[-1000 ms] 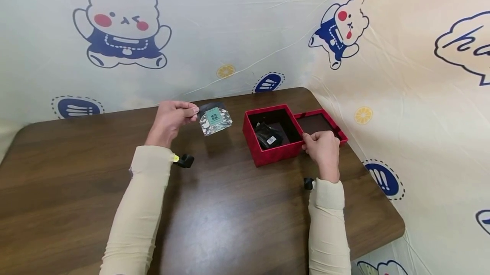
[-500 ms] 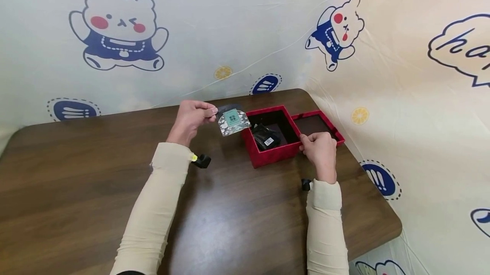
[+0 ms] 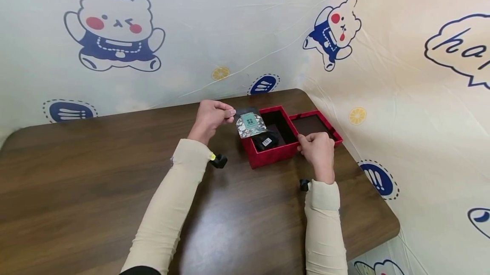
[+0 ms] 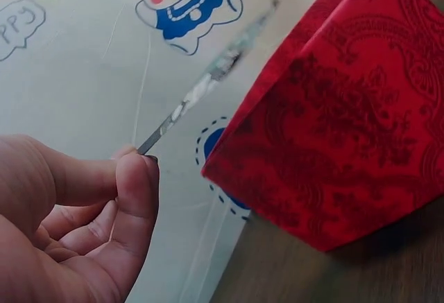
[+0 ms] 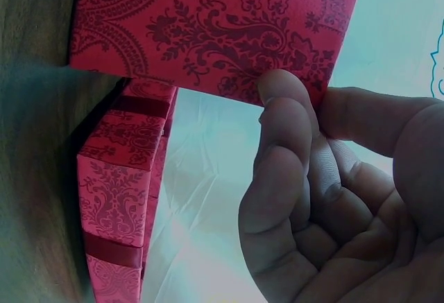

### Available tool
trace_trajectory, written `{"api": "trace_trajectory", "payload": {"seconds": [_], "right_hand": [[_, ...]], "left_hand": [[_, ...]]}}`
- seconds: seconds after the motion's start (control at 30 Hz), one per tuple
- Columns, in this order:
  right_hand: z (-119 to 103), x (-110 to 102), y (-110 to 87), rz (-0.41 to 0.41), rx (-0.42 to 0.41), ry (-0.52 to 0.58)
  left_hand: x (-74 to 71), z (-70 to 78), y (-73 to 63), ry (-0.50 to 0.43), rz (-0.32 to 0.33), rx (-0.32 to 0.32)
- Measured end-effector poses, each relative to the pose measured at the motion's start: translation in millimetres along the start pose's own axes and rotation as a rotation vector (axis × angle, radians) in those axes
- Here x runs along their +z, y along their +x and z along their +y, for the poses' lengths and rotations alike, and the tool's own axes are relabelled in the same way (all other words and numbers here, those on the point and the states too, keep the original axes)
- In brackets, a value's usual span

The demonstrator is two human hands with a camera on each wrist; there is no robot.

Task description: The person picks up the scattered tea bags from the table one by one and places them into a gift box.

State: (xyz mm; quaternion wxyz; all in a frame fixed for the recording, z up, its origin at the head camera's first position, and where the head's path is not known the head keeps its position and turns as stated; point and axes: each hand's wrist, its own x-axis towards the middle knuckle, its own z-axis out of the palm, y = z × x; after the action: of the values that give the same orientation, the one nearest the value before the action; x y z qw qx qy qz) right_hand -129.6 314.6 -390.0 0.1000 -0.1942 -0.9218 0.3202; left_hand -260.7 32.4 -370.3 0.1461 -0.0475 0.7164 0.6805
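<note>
My left hand (image 3: 212, 118) pinches the edge of a flat packet (image 3: 250, 123) with a green label and a patterned lower part. In the head view the packet overlaps the left side of an open red box (image 3: 272, 154). The left wrist view shows the packet (image 4: 201, 88) edge-on, beside and above the box's red patterned wall (image 4: 347, 123). At the box's front right corner, my right hand (image 3: 318, 151) pinches the rim between thumb and fingers. Inside the box lies a black packet (image 3: 265, 140) with a white barcode sticker, partly hidden by the packet in hand.
The box's red lid (image 3: 315, 123) lies inside-up on the brown wooden table (image 3: 95, 190), just right of the box. A wall cloth (image 3: 191, 32) with printed bears rises behind the table and along its right side. A black wrist camera (image 3: 219, 161) sits at the left cuff.
My left hand has carried the packet to the right, from beside the box to over its left side. The right hand stays on the box's rim.
</note>
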Motion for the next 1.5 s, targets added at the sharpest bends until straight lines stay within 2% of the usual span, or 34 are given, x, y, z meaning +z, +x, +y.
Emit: {"api": "trace_trajectory", "payload": {"seconds": [0.27,0.47,0.67,0.87,1.03,1.27,1.5], "right_hand": [[-4.5,-1.9,0.4,-0.003,0.007,0.003],[-4.8,-2.1,0.4,-0.019,0.01,0.003],[-2.8,-1.3,0.3,-0.018,0.016,-0.007],[-2.8,-0.9,0.7,-0.015,0.007,-0.007],[-2.5,-0.4,1.1,-0.011,0.0,-0.011],[-3.8,-0.1,0.9,-0.001,-0.009,-0.014],[-5.0,-0.5,3.2,-0.012,-0.013,-0.014]], "left_hand": [[19.7,5.3,-1.1,0.055,0.002,0.016],[34.8,2.1,0.6,0.056,-0.002,0.037],[42.5,-0.1,0.5,0.062,0.001,0.053],[45.9,1.4,-1.9,0.087,-0.034,0.041],[46.5,1.9,-3.1,0.163,-0.058,0.042],[45.2,2.9,-4.6,0.243,-0.062,0.024],[43.6,2.8,-4.8,0.258,-0.061,0.017]]}}
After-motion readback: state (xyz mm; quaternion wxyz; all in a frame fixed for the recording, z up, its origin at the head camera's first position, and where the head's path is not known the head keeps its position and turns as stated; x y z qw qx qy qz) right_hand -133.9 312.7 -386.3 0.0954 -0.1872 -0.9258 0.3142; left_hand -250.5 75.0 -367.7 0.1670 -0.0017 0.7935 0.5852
